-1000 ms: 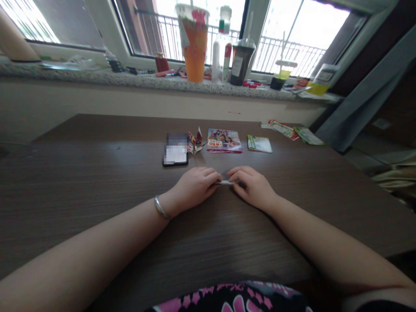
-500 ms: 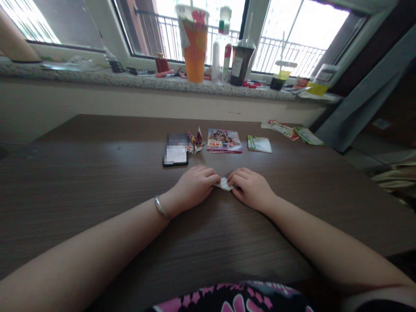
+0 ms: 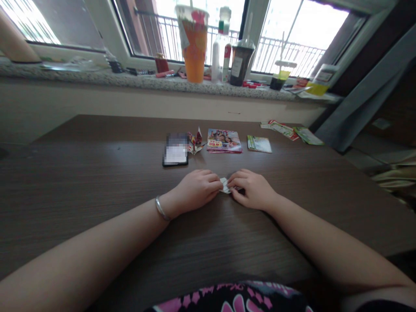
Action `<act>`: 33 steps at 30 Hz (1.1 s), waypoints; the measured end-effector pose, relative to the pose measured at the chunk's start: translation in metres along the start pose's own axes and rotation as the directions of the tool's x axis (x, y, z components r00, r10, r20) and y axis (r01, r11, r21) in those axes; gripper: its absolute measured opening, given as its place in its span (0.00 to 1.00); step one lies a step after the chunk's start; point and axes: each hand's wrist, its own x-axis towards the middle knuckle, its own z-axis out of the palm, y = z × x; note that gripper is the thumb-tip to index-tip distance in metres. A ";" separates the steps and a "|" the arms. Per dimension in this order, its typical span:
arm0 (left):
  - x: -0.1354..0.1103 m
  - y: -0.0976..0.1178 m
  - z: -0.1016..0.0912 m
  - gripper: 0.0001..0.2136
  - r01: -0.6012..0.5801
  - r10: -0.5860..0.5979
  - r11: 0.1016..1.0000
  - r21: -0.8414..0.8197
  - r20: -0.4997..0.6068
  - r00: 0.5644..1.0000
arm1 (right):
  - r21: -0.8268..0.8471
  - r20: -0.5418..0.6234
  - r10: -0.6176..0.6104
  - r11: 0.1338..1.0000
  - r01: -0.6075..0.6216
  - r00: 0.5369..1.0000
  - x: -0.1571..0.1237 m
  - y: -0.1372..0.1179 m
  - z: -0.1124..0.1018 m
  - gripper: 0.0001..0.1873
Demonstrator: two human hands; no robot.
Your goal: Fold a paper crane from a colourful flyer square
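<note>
A small folded piece of paper [image 3: 225, 185] sits between my two hands on the dark wooden table [image 3: 97, 182]. My left hand [image 3: 196, 190], with a silver bracelet on its wrist, pinches the paper's left side. The fingers of my right hand [image 3: 251, 189] pinch its right side. Most of the paper is hidden by my fingers. Both hands rest on the table top.
Beyond my hands lie a black phone [image 3: 175, 149], a folded paper crane [image 3: 195, 141], a colourful leaflet [image 3: 224, 140] and more leaflets [image 3: 259, 144] to the right. The windowsill [image 3: 130, 80] holds an orange cup [image 3: 194, 43], a bottle [image 3: 221, 45] and a dark cup [image 3: 240, 60].
The paper was pressed flat a second ago; it is now lifted and more bunched between my fingertips. My hands have drawn slightly closer together.
</note>
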 end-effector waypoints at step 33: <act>0.001 -0.002 0.000 0.06 0.169 -0.170 0.985 -0.019 -0.061 0.984 | 0.137 -0.036 -0.055 0.989 0.059 0.998 0.006 0.006 0.007 0.04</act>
